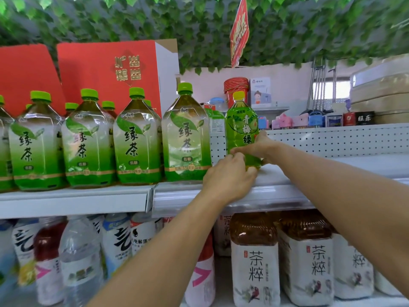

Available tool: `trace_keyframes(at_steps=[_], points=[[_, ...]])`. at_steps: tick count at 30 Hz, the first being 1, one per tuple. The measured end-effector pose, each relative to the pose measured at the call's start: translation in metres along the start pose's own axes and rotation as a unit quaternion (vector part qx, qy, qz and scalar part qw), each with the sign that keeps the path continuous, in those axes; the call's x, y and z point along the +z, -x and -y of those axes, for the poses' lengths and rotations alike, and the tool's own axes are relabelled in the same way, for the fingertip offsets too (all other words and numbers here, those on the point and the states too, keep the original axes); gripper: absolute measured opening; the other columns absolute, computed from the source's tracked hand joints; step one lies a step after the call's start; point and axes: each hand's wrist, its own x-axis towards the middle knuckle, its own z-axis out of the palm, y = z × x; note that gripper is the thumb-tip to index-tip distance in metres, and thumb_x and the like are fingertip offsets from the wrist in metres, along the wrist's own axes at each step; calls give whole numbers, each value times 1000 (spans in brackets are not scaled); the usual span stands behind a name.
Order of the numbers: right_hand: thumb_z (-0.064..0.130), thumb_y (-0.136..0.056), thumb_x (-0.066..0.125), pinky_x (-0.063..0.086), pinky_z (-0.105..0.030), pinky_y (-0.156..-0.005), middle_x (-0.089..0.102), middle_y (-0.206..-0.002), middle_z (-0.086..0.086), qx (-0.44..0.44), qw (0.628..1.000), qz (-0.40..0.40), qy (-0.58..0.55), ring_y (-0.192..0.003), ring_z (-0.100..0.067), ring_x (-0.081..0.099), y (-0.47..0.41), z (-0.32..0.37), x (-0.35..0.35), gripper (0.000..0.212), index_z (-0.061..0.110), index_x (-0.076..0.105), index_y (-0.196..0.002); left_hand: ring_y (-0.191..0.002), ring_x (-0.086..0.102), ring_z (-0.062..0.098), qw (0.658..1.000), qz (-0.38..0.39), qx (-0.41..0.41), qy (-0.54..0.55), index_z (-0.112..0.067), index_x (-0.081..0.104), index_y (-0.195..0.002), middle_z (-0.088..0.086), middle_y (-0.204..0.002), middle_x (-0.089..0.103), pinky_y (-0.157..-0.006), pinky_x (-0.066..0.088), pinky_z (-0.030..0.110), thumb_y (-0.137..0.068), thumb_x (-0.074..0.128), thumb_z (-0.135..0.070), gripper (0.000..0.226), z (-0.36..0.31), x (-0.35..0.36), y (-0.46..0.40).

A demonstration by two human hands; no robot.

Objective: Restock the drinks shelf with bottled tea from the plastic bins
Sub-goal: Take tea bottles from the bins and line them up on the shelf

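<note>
While both hands hold the bright green plastic tea bottle with the yellow cap (242,129) low on its body, my right hand (254,149) wrapped behind and my left hand (228,178) pinching its base, the grip is full. The bottle stands on the white metal shelf (287,173), just right of the row of green-capped tea bottles (186,134). I'd slide it back squarely, label forward, keeping it upright.

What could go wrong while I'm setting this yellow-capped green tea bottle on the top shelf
The yellow-capped bottle stands near the shelf's front edge, gripped low by the left hand and right hand, so it could tip forward. Sliding it left might knock the neighbouring green tea bottle.
</note>
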Motion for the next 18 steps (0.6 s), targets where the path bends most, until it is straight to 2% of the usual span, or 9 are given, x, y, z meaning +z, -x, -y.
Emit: trace_keyframes(at_steps=[4, 5, 7, 8, 10, 11, 15, 18], points=[[35, -76, 83, 49, -50, -96, 53, -132, -10, -16, 999, -2, 46, -120, -31, 53, 18, 3, -7, 94, 12, 23, -145, -118, 56, 27, 1000, -9, -1, -3, -18, 48, -140, 6, -134, 59, -84, 39, 40, -100, 42, -38, 45, 1, 2, 0], [33, -79, 81, 49, -47, -94, 56, -130, -9, -37, 997, -12, 60, -119, -30, 53, 26, 4, -11, 85, 13, 29, -143, -117, 57, 27, 1000, -14, -2, -6, -18, 49, -139, 6, -132, 60, -83, 38, 40, -101, 41, -38, 44, 1, 2, 1], [26, -83, 77, 48, -34, -84, 61, -116, -3, -110, 988, -58, 88, -112, -24, 55, 48, 5, -20, 51, 18, 49, -125, -113, 59, 26, 999, -34, 10, -11, -18, 53, -134, 4, -128, 63, -79, 38, 38, -103, 39, -39, 40, 0, 1, 6], [25, -84, 75, 48, -32, -85, 61, -112, 1, -148, 980, -83, 105, -112, -23, 55, 62, 5, -25, 41, 19, 53, -119, -112, 60, 26, 999, -46, 26, -7, -18, 55, -132, 3, -126, 64, -79, 41, 37, -104, 39, -39, 39, -1, -2, 11], [32, -87, 70, 46, -45, -98, 58, -124, 0, -200, 957, -136, 157, -119, -23, 54, 98, 2, -32, 45, 19, 53, -127, -112, 60, 25, 995, -73, 67, 9, -18, 57, -131, 2, -125, 66, -84, 49, 40, -104, 41, -36, 36, -3, -9, 26], [36, -88, 68, 45, -50, -99, 57, -130, 0, -214, 946, -164, 180, -120, -23, 54, 118, -2, -33, 49, 19, 51, -131, -113, 59, 24, 992, -94, 88, 8, -19, 58, -131, 2, -125, 66, -86, 50, 41, -103, 44, -35, 35, -2, -13, 36], [34, -89, 65, 50, -50, -91, 56, -131, 0, -284, 901, -232, 231, -117, -23, 55, 204, -30, -19, 51, 23, 47, -135, -116, 57, 26, 972, -188, 134, -32, -18, 60, -133, 4, -123, 68, -100, 41, 40, -98, 53, -36, 40, 10, -22, 96], [32, -87, 64, 52, -51, -85, 59, -126, -6, -300, 882, -238, 274, -113, -28, 57, 259, -49, 8, 53, 19, 48, -136, -120, 54, 28, 977, -173, 114, -53, -19, 56, -138, 5, -127, 64, -109, 35, 44, -95, 55, -43, 49, 33, -21, 147]])
